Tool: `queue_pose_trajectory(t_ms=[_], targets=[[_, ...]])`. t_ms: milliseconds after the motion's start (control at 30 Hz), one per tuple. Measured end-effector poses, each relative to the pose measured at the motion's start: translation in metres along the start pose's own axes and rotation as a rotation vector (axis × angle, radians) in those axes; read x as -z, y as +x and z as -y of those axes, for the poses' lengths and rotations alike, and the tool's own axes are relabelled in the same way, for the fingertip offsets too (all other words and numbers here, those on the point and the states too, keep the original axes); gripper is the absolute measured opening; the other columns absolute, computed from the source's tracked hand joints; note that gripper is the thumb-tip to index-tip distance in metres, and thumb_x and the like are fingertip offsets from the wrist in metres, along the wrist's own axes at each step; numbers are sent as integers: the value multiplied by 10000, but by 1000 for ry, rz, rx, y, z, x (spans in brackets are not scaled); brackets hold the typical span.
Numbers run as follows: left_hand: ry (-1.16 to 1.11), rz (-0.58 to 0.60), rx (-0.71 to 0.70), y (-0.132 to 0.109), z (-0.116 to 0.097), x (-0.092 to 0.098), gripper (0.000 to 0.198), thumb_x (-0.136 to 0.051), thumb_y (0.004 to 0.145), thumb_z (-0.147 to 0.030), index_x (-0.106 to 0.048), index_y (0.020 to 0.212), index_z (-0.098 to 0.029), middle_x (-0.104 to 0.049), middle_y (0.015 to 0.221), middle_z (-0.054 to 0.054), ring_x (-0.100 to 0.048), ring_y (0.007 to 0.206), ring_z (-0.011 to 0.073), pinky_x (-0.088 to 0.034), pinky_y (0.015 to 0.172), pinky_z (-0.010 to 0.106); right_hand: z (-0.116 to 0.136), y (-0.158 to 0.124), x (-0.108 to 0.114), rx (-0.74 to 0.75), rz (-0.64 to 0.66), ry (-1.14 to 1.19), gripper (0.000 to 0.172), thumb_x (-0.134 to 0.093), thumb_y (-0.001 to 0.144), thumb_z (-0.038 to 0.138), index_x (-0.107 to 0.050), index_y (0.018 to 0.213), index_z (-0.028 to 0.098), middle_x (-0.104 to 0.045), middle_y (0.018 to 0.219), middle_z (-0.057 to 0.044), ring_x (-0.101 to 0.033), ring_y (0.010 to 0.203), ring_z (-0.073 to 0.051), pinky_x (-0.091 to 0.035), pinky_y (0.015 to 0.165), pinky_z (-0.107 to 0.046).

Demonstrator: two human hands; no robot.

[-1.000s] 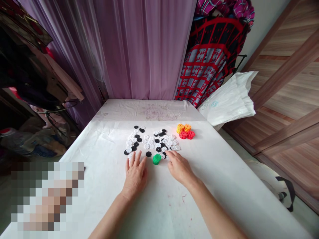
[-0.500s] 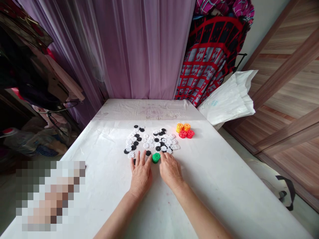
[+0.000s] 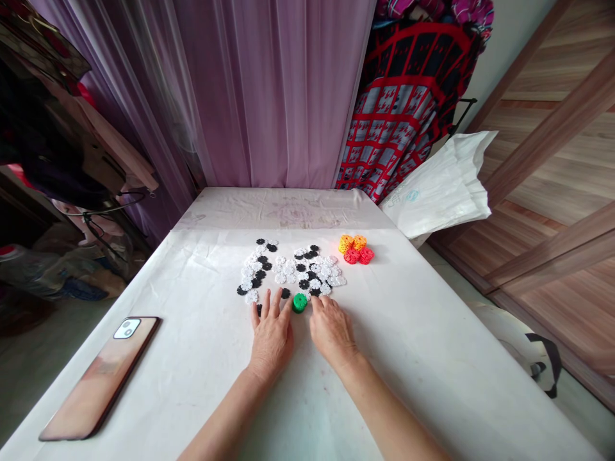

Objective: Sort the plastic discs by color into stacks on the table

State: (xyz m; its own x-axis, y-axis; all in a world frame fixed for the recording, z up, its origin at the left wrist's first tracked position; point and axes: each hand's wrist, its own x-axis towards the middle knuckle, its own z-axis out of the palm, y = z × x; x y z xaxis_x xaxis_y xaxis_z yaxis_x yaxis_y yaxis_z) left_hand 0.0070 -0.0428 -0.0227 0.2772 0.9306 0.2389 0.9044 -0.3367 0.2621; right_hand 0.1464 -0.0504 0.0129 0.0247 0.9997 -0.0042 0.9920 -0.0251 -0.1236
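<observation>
A small stack of green notched discs [image 3: 300,303] stands on the table between my two hands. My left hand [image 3: 271,333] lies palm down to its left, fingers spread, near a black disc [image 3: 285,293]. Just right of the stack, my right hand [image 3: 332,330] has its fingers curled down and together; whatever may be under the fingertips is hidden. Beyond the hands lie loose white discs [image 3: 287,270] mixed with black discs [image 3: 259,274], in a left and a right cluster. Orange stacks [image 3: 346,243] and red stacks [image 3: 352,256] sit farther back on the right.
A phone [image 3: 100,381] lies face down near the left edge of the white-covered table [image 3: 432,358]. Past the right edge are a white bag [image 3: 439,189] and wooden doors [image 3: 552,173]. A purple curtain [image 3: 269,96] hangs behind; clothes [image 3: 52,128] hang at left.
My right hand has drawn slightly right, widening the gap to the green stack. My left hand stays nearly where it was. The view has shifted a little.
</observation>
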Motion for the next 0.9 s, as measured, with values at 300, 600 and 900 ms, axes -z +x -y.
queue_pose_trajectory(t_ms=[300, 600, 900], targets=[[9, 4, 11, 1, -4, 2, 537, -421, 877, -91, -576, 1364, -256, -469, 1522, 91, -316, 1464, 339, -266, 1156, 648, 10, -2, 2, 12, 17, -31, 261, -415, 947, 82, -654, 1027, 149, -662, 1053, -128, -632, 1013, -238, -471, 799, -312], [38, -61, -30, 1, -4, -1, 548, -426, 859, -83, -548, 1383, -188, -456, 1528, 112, -313, 1464, 344, -246, 1162, 654, 10, -2, 3, 9, 19, -57, 245, -428, 939, 76, -652, 1009, 145, -670, 1038, -133, -641, 994, -220, -476, 787, -285], [-1, -58, 8, 2, 0, -2, 558, -415, 860, -68, -557, 1375, -228, -472, 1518, 106, -319, 1465, 317, -245, 1171, 628, 0, 0, 2, 3, -10, 85, 209, -520, 900, 155, -640, 1070, 163, -670, 1057, -112, -637, 1015, -225, -488, 829, -298]])
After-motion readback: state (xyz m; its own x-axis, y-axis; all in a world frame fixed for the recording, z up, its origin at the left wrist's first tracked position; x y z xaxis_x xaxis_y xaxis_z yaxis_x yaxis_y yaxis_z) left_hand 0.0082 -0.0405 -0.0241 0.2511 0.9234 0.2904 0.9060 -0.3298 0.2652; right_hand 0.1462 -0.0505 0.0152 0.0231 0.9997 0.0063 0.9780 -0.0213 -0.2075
